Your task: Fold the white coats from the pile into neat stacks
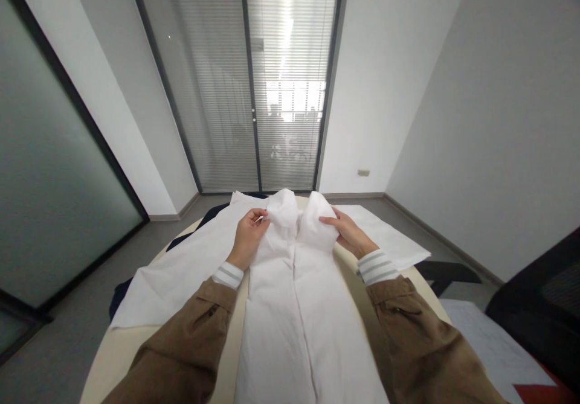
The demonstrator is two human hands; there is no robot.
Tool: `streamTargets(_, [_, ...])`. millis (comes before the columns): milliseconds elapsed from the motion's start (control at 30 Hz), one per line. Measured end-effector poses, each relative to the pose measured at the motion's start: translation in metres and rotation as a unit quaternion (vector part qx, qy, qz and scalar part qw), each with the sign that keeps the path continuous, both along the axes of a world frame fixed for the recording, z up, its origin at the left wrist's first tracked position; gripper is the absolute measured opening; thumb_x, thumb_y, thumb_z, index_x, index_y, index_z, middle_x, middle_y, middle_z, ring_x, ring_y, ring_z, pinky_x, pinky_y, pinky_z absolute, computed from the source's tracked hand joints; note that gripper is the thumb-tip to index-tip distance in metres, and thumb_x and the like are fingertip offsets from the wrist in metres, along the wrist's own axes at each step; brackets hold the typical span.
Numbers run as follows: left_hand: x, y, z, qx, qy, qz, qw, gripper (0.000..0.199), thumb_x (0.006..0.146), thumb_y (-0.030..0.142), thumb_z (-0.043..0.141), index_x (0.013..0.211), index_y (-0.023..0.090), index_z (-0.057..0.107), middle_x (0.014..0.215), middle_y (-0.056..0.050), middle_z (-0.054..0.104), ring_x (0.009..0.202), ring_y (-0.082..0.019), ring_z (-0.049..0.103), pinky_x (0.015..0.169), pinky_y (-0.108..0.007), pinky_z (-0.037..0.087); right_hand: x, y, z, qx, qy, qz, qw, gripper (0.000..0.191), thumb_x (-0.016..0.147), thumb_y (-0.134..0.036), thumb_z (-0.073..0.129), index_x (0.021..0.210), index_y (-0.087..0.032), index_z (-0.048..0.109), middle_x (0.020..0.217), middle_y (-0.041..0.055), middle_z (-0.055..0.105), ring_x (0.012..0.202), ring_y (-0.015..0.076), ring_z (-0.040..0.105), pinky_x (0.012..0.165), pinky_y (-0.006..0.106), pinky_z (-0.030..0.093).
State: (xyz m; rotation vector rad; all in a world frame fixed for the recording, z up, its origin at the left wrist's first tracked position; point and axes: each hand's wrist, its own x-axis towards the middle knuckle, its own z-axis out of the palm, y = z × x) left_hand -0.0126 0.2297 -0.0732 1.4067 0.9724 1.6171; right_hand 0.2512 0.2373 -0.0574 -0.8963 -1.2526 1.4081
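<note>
A long white garment (pixel 276 307) lies on the table, its body running toward me and a seam or opening down its middle. One white sleeve (pixel 181 271) spreads to the left, and another white stretch of cloth reaches out on the right. My left hand (pixel 249 232) pinches the garment's bunched top edge on the left side. On the right side, my right hand (pixel 348 231) grips a puffed fold with the thumb on top and the other fingers partly hidden. Between the hands, the cloth rises in two rounded folds.
The rounded cream table (pixel 106 362) carries the garment, with dark navy cloth (pixel 118 295) showing under the left sleeve. At the right are a black chair (pixel 544 307), papers (pixel 493 343) and something red (pixel 534 394). A glass door with blinds (pixel 217 90) stands beyond.
</note>
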Motion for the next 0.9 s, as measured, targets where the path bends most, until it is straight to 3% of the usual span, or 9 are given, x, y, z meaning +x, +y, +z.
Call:
streamTargets(133, [-0.011, -0.028, 0.004, 0.003, -0.004, -0.071, 0.997, 0.030, 0.069, 0.031, 0.070, 0.084, 0.021, 0.046, 0.084, 0.000, 0.062, 0.077, -0.015, 0.061, 0.073, -0.025, 0.050, 0.011, -0.026, 0.012, 0.015, -0.040, 0.030, 0.999, 0.054, 0.067, -0.033, 0.080, 0.116, -0.017, 0.064, 0.112, 0.0110, 0.072, 0.099, 0.0275, 0.069, 0.083, 0.037, 0.056])
streamTargets(267, [-0.033, -0.062, 0.004, -0.034, 0.057, -0.201, 0.977, 0.041, 0.069, 0.036, 0.076, 0.092, 0.021, 0.046, 0.084, 0.000, 0.061, 0.078, -0.015, 0.060, 0.071, -0.026, 0.046, 0.022, -0.059, 0.023, 0.045, -0.123, 0.139, 0.982, 0.065, 0.061, -0.033, 0.083, 0.120, -0.018, 0.063, 0.112, 0.0093, 0.071, 0.106, 0.0286, 0.066, 0.092, 0.040, 0.052])
streamTargets(367, [-0.045, -0.087, 0.008, -0.085, 0.177, -0.285, 0.938, 0.054, 0.071, 0.034, 0.078, 0.114, 0.022, 0.047, 0.094, -0.003, 0.065, 0.087, -0.018, 0.062, 0.076, -0.029, 0.046, 0.024, -0.083, 0.031, 0.048, -0.234, 0.221, 0.946, 0.070, 0.056, -0.034, 0.086, 0.121, -0.020, 0.063, 0.114, 0.0075, 0.070, 0.114, 0.0302, 0.061, 0.099, 0.043, 0.048])
streamTargets(467, [-0.051, -0.107, 0.014, -0.107, 0.330, -0.319, 0.882, 0.065, 0.065, 0.029, 0.080, 0.122, 0.022, 0.049, 0.104, -0.003, 0.064, 0.093, -0.020, 0.060, 0.079, -0.029, 0.045, 0.023, -0.096, 0.029, 0.053, -0.302, 0.292, 0.906, 0.061, 0.060, -0.034, 0.085, 0.116, -0.021, 0.065, 0.110, 0.0043, 0.070, 0.113, 0.0272, 0.061, 0.102, 0.041, 0.046])
streamTargets(567, [-0.053, -0.118, 0.015, -0.140, 0.468, -0.325, 0.810, 0.055, 0.057, 0.028, 0.083, 0.106, 0.022, 0.059, 0.098, -0.001, 0.064, 0.088, -0.020, 0.060, 0.075, -0.027, 0.045, 0.022, -0.099, 0.016, 0.035, -0.332, 0.335, 0.881, 0.051, 0.061, -0.032, 0.085, 0.108, -0.021, 0.066, 0.093, 0.0007, 0.069, 0.087, 0.0201, 0.065, 0.079, 0.031, 0.055])
streamTargets(633, [-0.054, -0.120, 0.011, -0.170, 0.503, -0.318, 0.786, 0.046, 0.060, 0.030, 0.080, 0.101, 0.021, 0.061, 0.088, 0.001, 0.063, 0.078, -0.018, 0.060, 0.068, -0.025, 0.044, 0.024, -0.098, 0.006, 0.012, -0.348, 0.340, 0.874, 0.046, 0.063, -0.035, 0.084, 0.102, -0.019, 0.067, 0.083, -0.0011, 0.065, 0.068, 0.0148, 0.061, 0.055, 0.022, 0.051])
streamTargets(800, [-0.049, -0.115, 0.005, -0.269, 0.448, -0.297, 0.799, 0.031, 0.081, 0.043, 0.059, 0.103, 0.021, 0.053, 0.074, 0.002, 0.065, 0.054, -0.015, 0.057, 0.050, -0.025, 0.038, 0.026, -0.096, 0.003, 0.060, -0.282, 0.225, 0.931, 0.032, 0.081, -0.047, 0.071, 0.089, -0.017, 0.064, 0.071, -0.0015, 0.056, 0.055, 0.0090, 0.048, 0.045, 0.019, 0.039])
streamTargets(833, [-0.046, -0.115, 0.005, -0.267, 0.436, -0.258, 0.820, 0.027, 0.086, 0.046, 0.053, 0.096, 0.021, 0.052, 0.068, 0.002, 0.063, 0.050, -0.015, 0.055, 0.048, -0.025, 0.037, 0.025, -0.094, 0.004, 0.067, -0.262, 0.190, 0.944, 0.032, 0.083, -0.049, 0.069, 0.090, -0.018, 0.063, 0.071, -0.0014, 0.056, 0.055, 0.0092, 0.047, 0.045, 0.019, 0.039])
streamTargets(900, [-0.039, -0.116, 0.008, -0.182, 0.420, -0.108, 0.883, 0.028, 0.092, 0.046, 0.042, 0.078, 0.022, 0.047, 0.058, 0.003, 0.056, 0.048, -0.015, 0.051, 0.050, -0.026, 0.037, 0.021, -0.087, 0.004, 0.080, -0.228, 0.136, 0.961, 0.033, 0.084, -0.052, 0.067, 0.092, -0.020, 0.060, 0.071, -0.0016, 0.055, 0.055, 0.0100, 0.048, 0.045, 0.020, 0.039])
